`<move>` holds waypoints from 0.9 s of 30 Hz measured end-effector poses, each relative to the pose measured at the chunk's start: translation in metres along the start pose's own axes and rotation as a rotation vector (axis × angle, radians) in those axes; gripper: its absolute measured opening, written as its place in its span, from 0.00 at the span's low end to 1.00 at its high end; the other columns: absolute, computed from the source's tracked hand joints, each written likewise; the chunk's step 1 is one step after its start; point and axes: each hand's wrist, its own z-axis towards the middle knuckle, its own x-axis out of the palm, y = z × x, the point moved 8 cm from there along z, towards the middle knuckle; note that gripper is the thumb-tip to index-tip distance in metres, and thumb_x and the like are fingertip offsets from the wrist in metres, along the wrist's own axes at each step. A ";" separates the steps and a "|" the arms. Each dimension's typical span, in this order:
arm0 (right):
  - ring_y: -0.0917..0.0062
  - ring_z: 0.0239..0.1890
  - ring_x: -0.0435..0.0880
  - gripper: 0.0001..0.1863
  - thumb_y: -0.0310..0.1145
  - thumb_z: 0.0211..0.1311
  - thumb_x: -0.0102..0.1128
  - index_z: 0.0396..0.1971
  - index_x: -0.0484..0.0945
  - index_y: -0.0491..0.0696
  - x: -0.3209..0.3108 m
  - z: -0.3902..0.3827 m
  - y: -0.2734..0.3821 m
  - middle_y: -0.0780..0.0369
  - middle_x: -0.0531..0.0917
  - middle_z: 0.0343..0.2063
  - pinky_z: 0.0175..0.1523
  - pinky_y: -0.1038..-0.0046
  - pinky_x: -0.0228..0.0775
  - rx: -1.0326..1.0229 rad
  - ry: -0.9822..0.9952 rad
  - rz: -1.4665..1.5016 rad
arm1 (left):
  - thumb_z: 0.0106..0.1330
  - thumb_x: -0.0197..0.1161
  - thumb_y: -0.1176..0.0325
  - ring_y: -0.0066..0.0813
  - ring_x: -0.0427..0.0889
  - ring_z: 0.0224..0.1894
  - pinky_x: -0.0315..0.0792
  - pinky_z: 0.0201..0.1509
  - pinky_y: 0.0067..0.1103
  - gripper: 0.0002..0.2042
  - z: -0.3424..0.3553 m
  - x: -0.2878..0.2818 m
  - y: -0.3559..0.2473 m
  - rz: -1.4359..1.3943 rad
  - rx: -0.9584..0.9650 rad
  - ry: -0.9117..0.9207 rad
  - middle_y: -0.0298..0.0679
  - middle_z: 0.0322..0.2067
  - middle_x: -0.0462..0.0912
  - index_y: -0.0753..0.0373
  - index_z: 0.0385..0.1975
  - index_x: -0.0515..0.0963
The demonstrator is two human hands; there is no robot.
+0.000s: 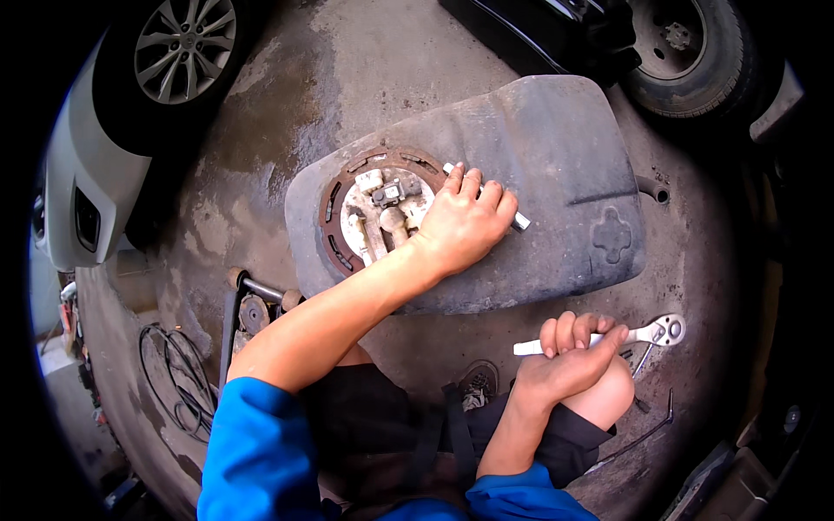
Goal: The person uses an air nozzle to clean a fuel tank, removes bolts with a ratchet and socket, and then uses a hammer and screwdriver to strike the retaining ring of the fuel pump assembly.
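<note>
A dark grey plastic fuel tank (556,174) lies on the floor in front of me. Set in its left part is a white fuel pump cover (421,204), ringed by a rusty brown lock ring (330,227) with slots. My left hand (469,217) is closed around a short silver metal bar (522,222) at the right edge of that ring; the fingers hide the bar's middle. Close to my bent knee, my right hand (578,352) grips a silver ratchet wrench (647,334) by its handle, with the round head pointing right, apart from the tank.
A car's front wheel (185,48) stands at upper left, and a loose tyre (734,78) at upper right. Black cable (178,382) lies coiled at left, near a long-handled metal tool (261,289). A thin bent rod (638,438) rests at lower right.
</note>
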 end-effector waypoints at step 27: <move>0.87 0.10 0.48 0.22 0.54 0.73 0.45 0.28 0.62 0.50 -0.024 -0.026 -0.031 0.70 0.56 0.14 0.13 0.80 0.39 0.331 0.258 -0.163 | 0.52 0.63 0.77 0.43 0.81 0.30 0.75 0.33 0.30 0.12 0.006 -0.074 0.026 -0.360 -0.205 -0.285 0.42 0.29 0.78 0.61 0.38 0.77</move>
